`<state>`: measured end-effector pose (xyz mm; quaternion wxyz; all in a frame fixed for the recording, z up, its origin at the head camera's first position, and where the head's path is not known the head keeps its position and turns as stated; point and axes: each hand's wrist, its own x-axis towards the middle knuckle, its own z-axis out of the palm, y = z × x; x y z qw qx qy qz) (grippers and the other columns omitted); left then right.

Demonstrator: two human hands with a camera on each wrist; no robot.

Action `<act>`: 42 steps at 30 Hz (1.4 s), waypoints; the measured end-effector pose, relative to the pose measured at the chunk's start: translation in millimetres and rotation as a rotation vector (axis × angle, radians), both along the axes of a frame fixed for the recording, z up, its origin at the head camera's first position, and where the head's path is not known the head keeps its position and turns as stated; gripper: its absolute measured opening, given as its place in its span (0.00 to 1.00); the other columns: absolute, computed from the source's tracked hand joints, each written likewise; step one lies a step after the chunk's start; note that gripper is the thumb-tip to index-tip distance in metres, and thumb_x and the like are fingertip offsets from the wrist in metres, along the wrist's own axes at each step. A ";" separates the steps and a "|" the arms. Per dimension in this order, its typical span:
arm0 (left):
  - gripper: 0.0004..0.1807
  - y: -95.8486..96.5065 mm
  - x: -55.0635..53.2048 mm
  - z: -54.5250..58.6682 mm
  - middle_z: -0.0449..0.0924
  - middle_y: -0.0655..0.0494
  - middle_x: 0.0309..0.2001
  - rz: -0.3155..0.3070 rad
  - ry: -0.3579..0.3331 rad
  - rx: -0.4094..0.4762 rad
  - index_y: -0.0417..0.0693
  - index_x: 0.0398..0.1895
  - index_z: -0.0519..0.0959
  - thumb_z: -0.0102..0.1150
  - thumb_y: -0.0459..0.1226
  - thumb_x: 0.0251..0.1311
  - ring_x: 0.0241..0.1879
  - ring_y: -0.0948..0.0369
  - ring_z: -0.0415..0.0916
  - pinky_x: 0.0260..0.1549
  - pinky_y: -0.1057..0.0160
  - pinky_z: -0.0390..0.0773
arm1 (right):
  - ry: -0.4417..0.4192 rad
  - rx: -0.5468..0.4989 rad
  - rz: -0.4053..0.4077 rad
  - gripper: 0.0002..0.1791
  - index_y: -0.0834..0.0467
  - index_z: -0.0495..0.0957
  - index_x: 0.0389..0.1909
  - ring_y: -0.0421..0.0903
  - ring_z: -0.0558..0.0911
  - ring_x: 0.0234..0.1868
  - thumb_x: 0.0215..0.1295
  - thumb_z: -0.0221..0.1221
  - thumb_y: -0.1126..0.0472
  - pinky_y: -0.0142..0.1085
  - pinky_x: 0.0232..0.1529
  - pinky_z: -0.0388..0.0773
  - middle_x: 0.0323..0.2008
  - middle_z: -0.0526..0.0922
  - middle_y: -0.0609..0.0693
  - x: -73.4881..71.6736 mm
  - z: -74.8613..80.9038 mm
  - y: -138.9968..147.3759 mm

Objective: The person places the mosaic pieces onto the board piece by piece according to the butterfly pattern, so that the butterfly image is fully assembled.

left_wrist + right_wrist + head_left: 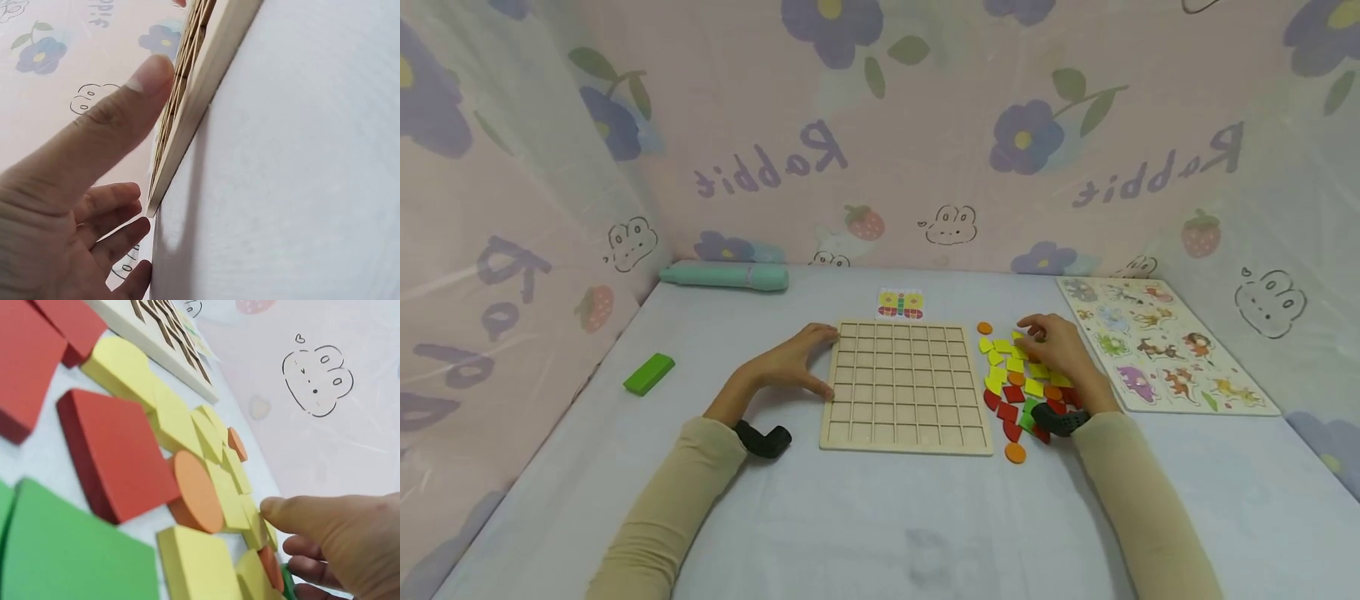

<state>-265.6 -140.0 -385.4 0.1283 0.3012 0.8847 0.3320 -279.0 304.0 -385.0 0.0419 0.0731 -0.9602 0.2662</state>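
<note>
A wooden grid board lies in front of me, its square cells bare. Along its left edge is my left hand, thumb and fingers spread apart; in the left wrist view the thumb touches the rim. Over the pile of flat pieces right of the board hovers my right hand, fingers loosely bent. Its thumb comes close to a yellow piece in the right wrist view, with no piece visibly pinched. Red squares, green pieces and orange discs lie around.
Behind the board sits a small pattern card. An animal puzzle board lies at the right. A teal tube-shaped object rests at the back left, and a green block lies nearer on the left. A printed curtain surrounds the table.
</note>
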 end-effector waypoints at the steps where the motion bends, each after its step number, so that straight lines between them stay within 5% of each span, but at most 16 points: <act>1: 0.57 -0.4 0.0 -1.1 0.49 0.43 0.69 0.002 -0.010 0.004 0.38 0.69 0.54 0.77 0.46 0.37 0.70 0.46 0.44 0.67 0.47 0.47 | -0.003 0.001 -0.004 0.19 0.65 0.75 0.52 0.55 0.72 0.39 0.63 0.59 0.59 0.45 0.43 0.72 0.41 0.75 0.62 -0.6 -0.8 -0.1; 18: 0.57 -4.0 -4.8 -5.8 0.48 0.44 0.71 -0.026 -0.017 -0.019 0.38 0.69 0.54 0.76 0.46 0.37 0.71 0.47 0.42 0.68 0.48 0.46 | -0.084 -0.004 -0.058 0.19 0.64 0.77 0.48 0.47 0.75 0.26 0.62 0.60 0.54 0.32 0.29 0.74 0.38 0.77 0.60 -7.8 -4.2 0.1; 25: 0.57 -4.3 -5.3 -7.3 0.48 0.45 0.71 -0.018 -0.025 -0.015 0.39 0.69 0.54 0.77 0.46 0.37 0.71 0.48 0.42 0.68 0.49 0.46 | 0.008 -0.023 -0.072 0.18 0.63 0.79 0.45 0.50 0.75 0.31 0.60 0.62 0.54 0.35 0.30 0.74 0.39 0.78 0.60 -8.1 -0.1 -16.0; 30: 0.57 -4.8 -2.9 -6.0 0.49 0.45 0.71 -0.017 -0.022 -0.012 0.39 0.69 0.54 0.77 0.46 0.37 0.71 0.48 0.42 0.68 0.48 0.46 | 0.093 -0.084 0.087 0.15 0.61 0.81 0.42 0.51 0.75 0.36 0.57 0.64 0.57 0.40 0.35 0.73 0.37 0.80 0.58 -12.2 4.9 -48.3; 36: 0.56 -4.8 -2.6 -6.2 0.49 0.45 0.71 -0.013 -0.026 -0.012 0.40 0.70 0.54 0.76 0.46 0.38 0.71 0.49 0.42 0.68 0.49 0.46 | 0.063 -0.186 0.359 0.13 0.58 0.82 0.41 0.47 0.76 0.34 0.55 0.64 0.61 0.38 0.34 0.74 0.39 0.81 0.53 -16.1 8.3 -102.1; 42: 0.56 -4.7 -3.4 -6.4 0.48 0.45 0.71 -0.024 -0.036 -0.002 0.40 0.70 0.53 0.76 0.46 0.38 0.71 0.48 0.41 0.68 0.48 0.46 | 0.048 -0.262 0.508 0.13 0.59 0.82 0.42 0.44 0.75 0.34 0.54 0.62 0.65 0.36 0.33 0.74 0.39 0.81 0.52 -23.0 2.1 -155.0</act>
